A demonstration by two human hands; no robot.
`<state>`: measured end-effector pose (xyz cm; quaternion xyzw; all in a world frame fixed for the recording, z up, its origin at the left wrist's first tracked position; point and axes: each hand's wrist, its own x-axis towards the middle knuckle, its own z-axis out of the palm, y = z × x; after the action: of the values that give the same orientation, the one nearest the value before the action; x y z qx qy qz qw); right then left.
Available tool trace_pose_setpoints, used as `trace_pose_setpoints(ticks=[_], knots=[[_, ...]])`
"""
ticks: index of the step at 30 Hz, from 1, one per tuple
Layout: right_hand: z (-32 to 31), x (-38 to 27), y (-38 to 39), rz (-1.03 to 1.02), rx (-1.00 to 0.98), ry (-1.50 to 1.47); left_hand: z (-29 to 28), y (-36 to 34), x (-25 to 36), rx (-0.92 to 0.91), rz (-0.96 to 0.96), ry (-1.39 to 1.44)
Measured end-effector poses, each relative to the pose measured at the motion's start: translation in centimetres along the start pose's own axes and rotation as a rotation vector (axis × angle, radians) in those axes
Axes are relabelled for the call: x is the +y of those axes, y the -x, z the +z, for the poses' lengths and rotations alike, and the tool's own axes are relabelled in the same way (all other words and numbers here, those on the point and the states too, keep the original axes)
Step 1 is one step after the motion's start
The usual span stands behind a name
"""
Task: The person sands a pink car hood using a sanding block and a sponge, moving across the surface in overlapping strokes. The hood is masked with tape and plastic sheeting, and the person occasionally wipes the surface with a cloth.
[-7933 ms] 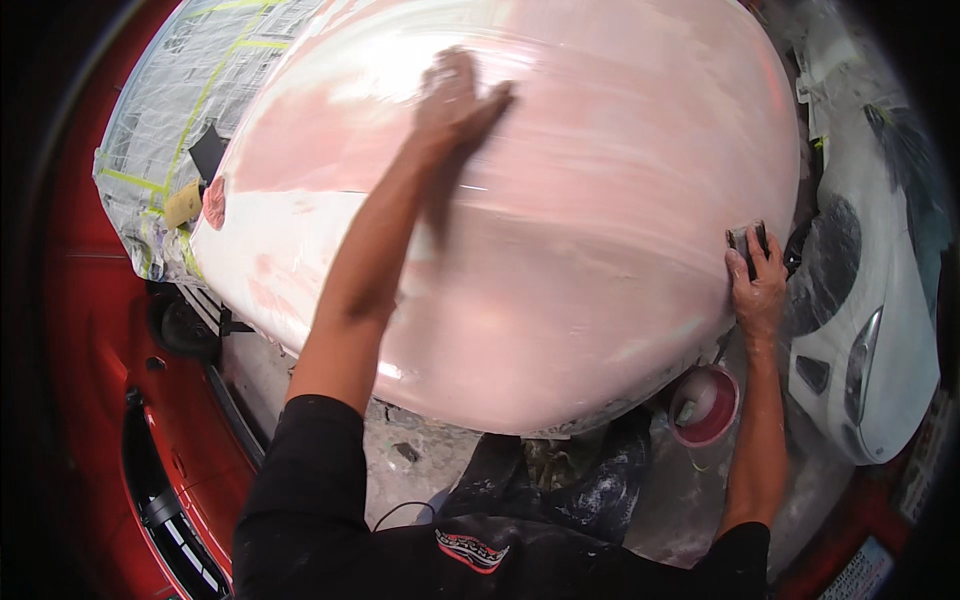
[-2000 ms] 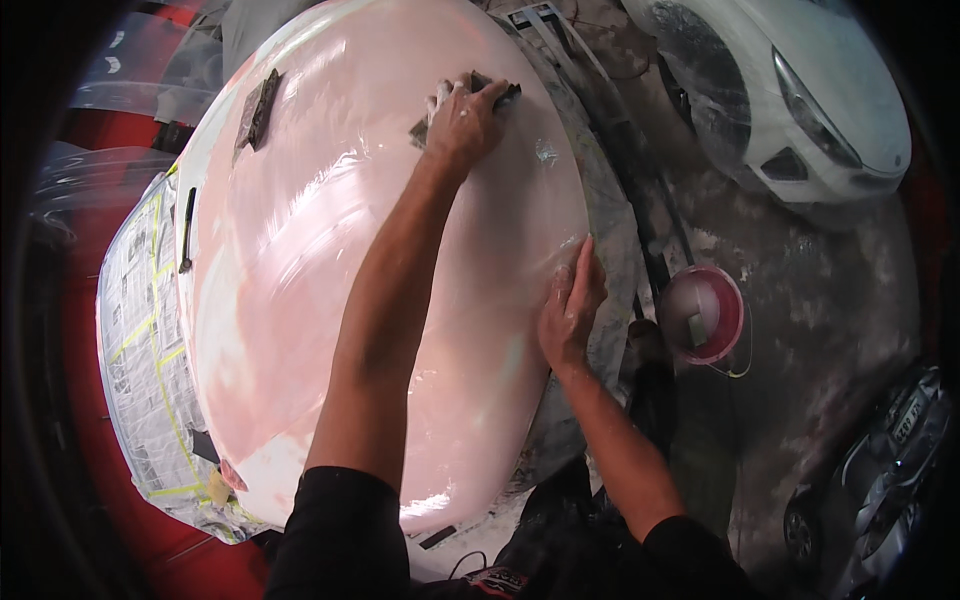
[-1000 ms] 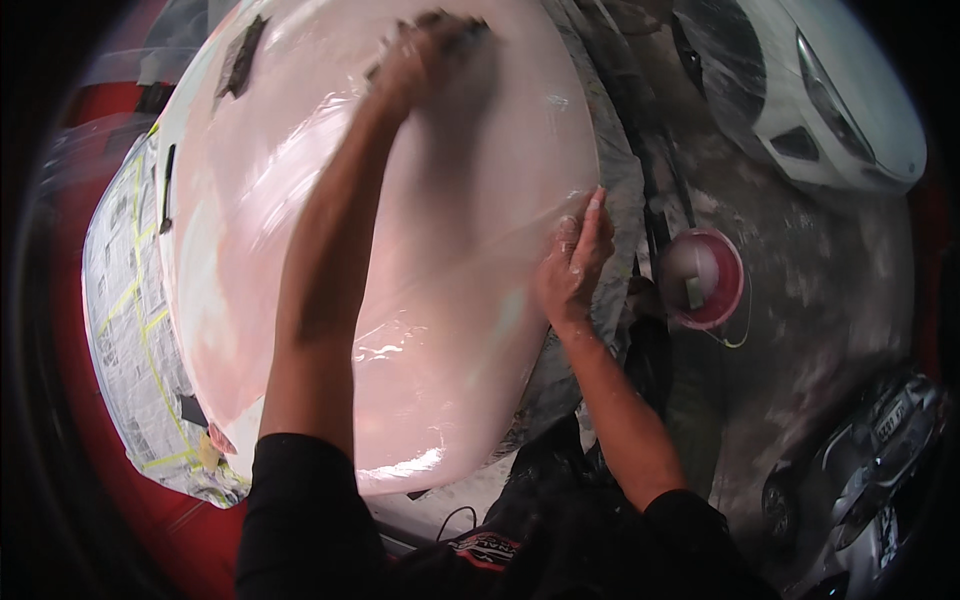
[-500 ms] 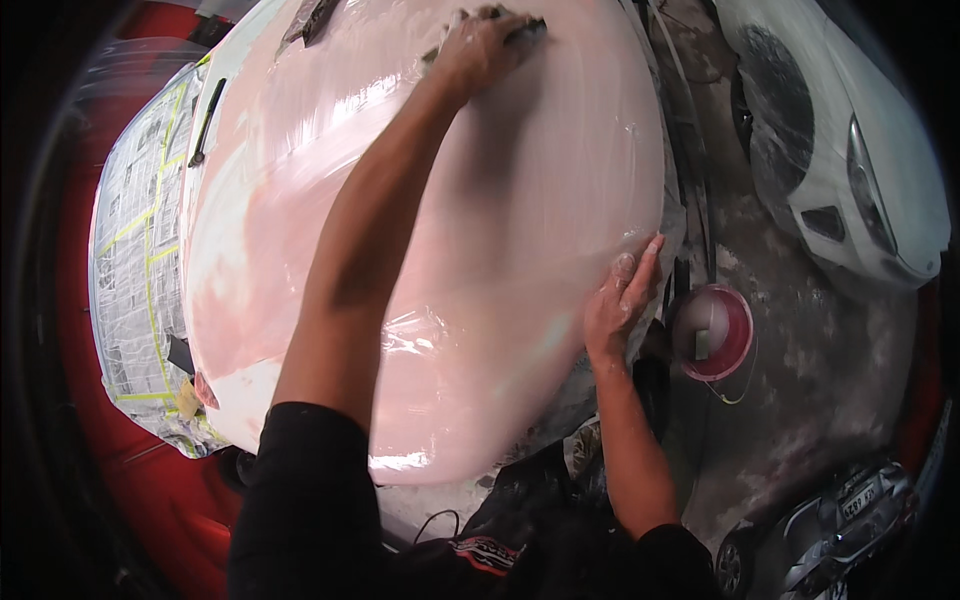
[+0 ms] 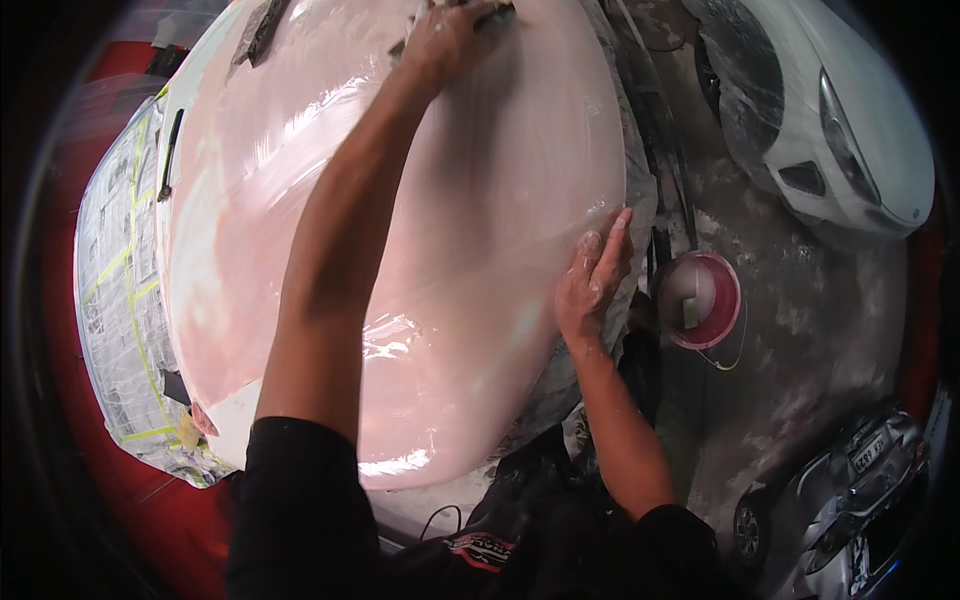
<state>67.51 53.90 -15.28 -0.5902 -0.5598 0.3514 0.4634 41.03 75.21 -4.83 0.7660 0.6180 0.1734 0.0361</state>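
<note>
Our left hand (image 5: 450,38) reaches far across a large, glossy pink car panel (image 5: 400,250), fingers curled down over a dark sanding block (image 5: 492,12) that it presses flat against the panel's far end, near the top edge of the view. The arm is stretched almost straight, which we judge lets our weight bear on the block.

Our right hand (image 5: 590,280) lies open, fingers spread and dusted white, palm resting on the panel's right edge. It holds nothing; it seems placed there to brace us while the other arm leans out.

The panel curves like a dome and shines wet under the light, filling the middle of the view. Along its left side, masking paper (image 5: 115,300) fixed with yellow tape (image 5: 125,262) covers the neighbouring bodywork, likely to shield it from dust. Red bodywork (image 5: 60,420) shows beyond the paper.

To the right, on the dusty floor (image 5: 800,380), stands a round red tub (image 5: 700,300) with pale contents, near our right hand and within easy reach. Farther right sit a white car (image 5: 850,110) and, lower, a grey car (image 5: 850,500).
</note>
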Motion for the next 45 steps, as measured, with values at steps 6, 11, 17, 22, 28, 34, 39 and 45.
trace_pose_setpoints(ticks=[6, 11, 17, 22, 28, 34, 39, 45], knots=[[-0.8, 1.7, -0.7, -0.047, 0.04, 0.124, 0.0, 14.8, 11.6, -0.123, 0.167, -0.063], [0.0, 1.0, 0.1, -0.075, 0.011, -0.015, 1.6, 0.7, 1.6, -0.086, 0.203, -0.203], [-0.3, 1.8, -0.2, -0.018, 0.025, 0.012, 4.1, 3.2, 6.5, -0.055, 0.209, -0.134], [-0.5, 2.0, -0.6, -0.021, 0.023, 0.04, 1.1, 13.1, 14.4, -0.256, 0.215, -0.057], [0.4, 0.6, 0.3, -0.039, 0.026, 0.011, 2.9, -0.8, 10.4, -0.061, 0.078, -0.064], [-0.5, 1.7, -0.7, -0.054, 0.058, 0.013, 2.5, 11.5, 15.4, -0.139, 0.263, -0.05], [0.5, 0.9, -0.2, -0.029, 0.052, 0.005, 3.5, 3.7, 11.5, -0.12, 0.295, -0.186], [-0.2, 1.6, -0.4, -0.006, 0.087, 0.001, 4.9, 7.7, 13.5, -0.072, 0.391, -0.177]])
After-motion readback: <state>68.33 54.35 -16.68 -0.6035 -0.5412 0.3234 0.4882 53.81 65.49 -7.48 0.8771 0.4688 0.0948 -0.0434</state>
